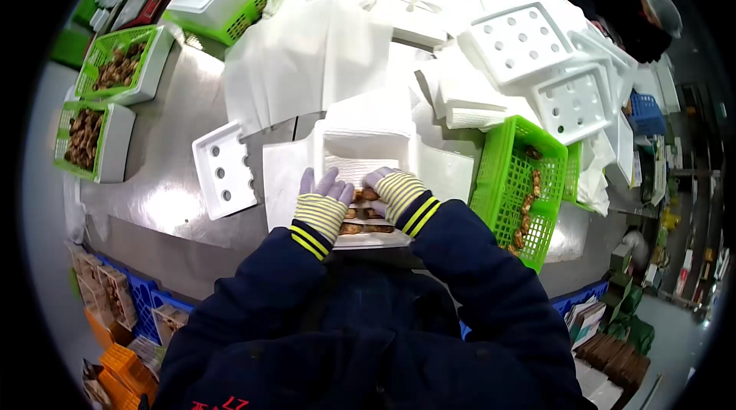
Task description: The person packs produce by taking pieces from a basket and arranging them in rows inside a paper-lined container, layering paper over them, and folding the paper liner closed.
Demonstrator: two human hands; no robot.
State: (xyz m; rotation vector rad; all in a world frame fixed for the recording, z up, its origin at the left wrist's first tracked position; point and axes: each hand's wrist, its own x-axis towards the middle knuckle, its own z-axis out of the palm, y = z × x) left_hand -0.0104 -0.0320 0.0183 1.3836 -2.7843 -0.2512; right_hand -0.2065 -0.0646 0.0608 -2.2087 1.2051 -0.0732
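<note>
A white foam box [366, 132] lined with ribbed white paper stands in front of me. Brown, mushroom-like pieces [366, 229] lie in rows across its near part. My left hand [325, 199], in a lavender glove with a striped cuff, rests at the box's left side, fingers apart and thumb side near the pieces. Over the right side reaches my right hand [396, 191], gloved alike, its fingers bent around a brown mushroom [368, 194]; its fingertips are partly hidden. To the right, a green basket [491, 180] holds several similar brown pieces [527, 207].
A white foam lid with holes [222, 172] lies left on the metal table [165, 149]. Two green baskets [115, 69] of brown pieces stand far left. More holed lids [521, 42] and white paper [307, 65] are at the back. A person [625, 7] is at the far right.
</note>
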